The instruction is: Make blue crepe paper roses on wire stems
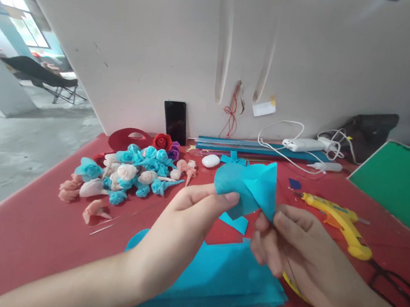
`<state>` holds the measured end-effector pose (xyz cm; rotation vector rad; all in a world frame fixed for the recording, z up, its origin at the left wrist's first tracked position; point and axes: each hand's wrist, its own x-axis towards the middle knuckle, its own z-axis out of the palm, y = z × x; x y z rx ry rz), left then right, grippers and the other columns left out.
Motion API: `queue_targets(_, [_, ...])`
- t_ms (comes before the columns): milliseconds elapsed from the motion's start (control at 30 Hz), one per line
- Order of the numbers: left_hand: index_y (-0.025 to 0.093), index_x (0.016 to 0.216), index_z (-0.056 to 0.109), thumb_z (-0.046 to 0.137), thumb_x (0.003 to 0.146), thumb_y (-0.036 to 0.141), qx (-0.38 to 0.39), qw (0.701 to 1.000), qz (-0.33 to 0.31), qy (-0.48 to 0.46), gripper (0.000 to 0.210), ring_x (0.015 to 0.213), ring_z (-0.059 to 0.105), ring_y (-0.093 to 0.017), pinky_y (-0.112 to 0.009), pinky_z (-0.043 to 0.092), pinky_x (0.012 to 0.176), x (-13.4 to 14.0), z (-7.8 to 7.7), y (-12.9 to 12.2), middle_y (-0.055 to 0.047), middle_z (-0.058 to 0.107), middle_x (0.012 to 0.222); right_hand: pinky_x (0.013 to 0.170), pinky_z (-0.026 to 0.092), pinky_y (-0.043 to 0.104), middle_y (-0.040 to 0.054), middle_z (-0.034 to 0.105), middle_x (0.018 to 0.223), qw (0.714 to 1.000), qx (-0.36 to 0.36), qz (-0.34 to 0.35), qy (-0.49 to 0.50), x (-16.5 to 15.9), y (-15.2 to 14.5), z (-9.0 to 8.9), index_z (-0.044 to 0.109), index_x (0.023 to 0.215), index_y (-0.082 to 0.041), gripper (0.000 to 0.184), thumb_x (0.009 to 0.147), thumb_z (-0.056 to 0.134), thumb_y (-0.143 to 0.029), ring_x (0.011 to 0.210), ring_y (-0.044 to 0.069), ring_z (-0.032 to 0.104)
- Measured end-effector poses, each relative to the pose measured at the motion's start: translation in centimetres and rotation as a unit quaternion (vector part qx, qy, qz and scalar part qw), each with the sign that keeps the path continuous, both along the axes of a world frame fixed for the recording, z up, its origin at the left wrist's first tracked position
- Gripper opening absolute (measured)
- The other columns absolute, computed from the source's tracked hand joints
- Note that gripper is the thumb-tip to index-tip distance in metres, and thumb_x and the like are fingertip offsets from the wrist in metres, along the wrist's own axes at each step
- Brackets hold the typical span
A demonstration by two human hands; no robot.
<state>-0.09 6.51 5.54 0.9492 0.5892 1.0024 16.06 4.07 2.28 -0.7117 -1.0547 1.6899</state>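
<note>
A turquoise piece of crepe paper (244,185) is held up between my two hands, its right part folded over into a pointed cone shape. My left hand (190,216) pinches the paper's left part between thumb and fingers. At the right, my right hand (284,238) pinches the lower tip of the fold. Beneath both hands lies a stack of turquoise paper sheets (227,276) on the red table (27,261). A smaller turquoise scrap (234,223) rests just behind the stack.
Blue, white and pink paper flowers (128,171) are heaped at the left, with a red rose (162,142) behind. A phone (176,121) leans on the white board (147,42). A yellow glue gun (346,223), a white power strip (305,145) and a green board (402,187) lie right.
</note>
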Motion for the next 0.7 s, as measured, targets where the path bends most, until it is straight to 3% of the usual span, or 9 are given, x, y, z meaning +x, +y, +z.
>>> queue_targets(167, [0.019, 0.069, 0.066, 0.056, 0.08, 0.024, 0.039, 0.999, -0.017, 0.03, 0.016, 0.074, 0.057, -0.013, -0.025, 0.045, 0.076, 0.03, -0.32, 0.17, 0.003, 0.064, 0.069, 0.049, 0.039, 0.017, -0.0031, 0.06, 0.049, 0.999, 0.005, 0.017, 0.045, -0.08, 0.02, -0.28, 0.066, 0.077, -0.021, 0.021, 0.085, 0.057, -0.038, 0.047, 0.006, 0.05])
queue_targets(267, [0.02, 0.066, 0.065, 0.057, 0.081, 0.023, 0.044, 0.999, -0.011, 0.026, 0.017, 0.072, 0.055, -0.011, -0.022, 0.044, 0.074, -0.06, -0.4, 0.29, 0.005, 0.063, 0.067, 0.05, 0.039, 0.016, -0.0036, 0.06, 0.049, 0.999, 0.018, 0.02, 0.043, -0.06, -0.01, -0.21, 0.067, 0.078, -0.023, 0.018, 0.084, 0.059, -0.038, 0.048, 0.006, 0.05])
queue_targets(500, [0.021, 0.077, 0.07, 0.05, 0.086, 0.022, 0.072, 0.994, -0.059, 0.06, 0.022, 0.08, 0.057, -0.011, -0.02, 0.042, 0.082, -0.05, -0.22, 0.24, 0.004, 0.066, 0.075, 0.057, 0.043, 0.019, -0.0027, 0.064, 0.057, 0.997, 0.063, 0.002, -0.048, 0.64, -0.4, -0.54, 0.069, 0.082, -0.026, 0.011, 0.083, 0.06, -0.033, 0.054, 0.008, 0.053])
queue_targets(700, [0.021, 0.077, 0.069, 0.045, 0.089, 0.019, 0.088, 0.989, -0.115, 0.027, 0.027, 0.081, 0.059, -0.012, -0.023, 0.043, 0.083, -0.29, 0.24, -0.06, 0.003, 0.066, 0.074, 0.05, 0.042, 0.014, -0.0026, 0.061, 0.055, 0.987, 0.093, -0.043, -0.12, 0.52, -0.53, -0.09, 0.068, 0.072, -0.022, 0.013, 0.081, 0.063, -0.029, 0.05, 0.006, 0.05])
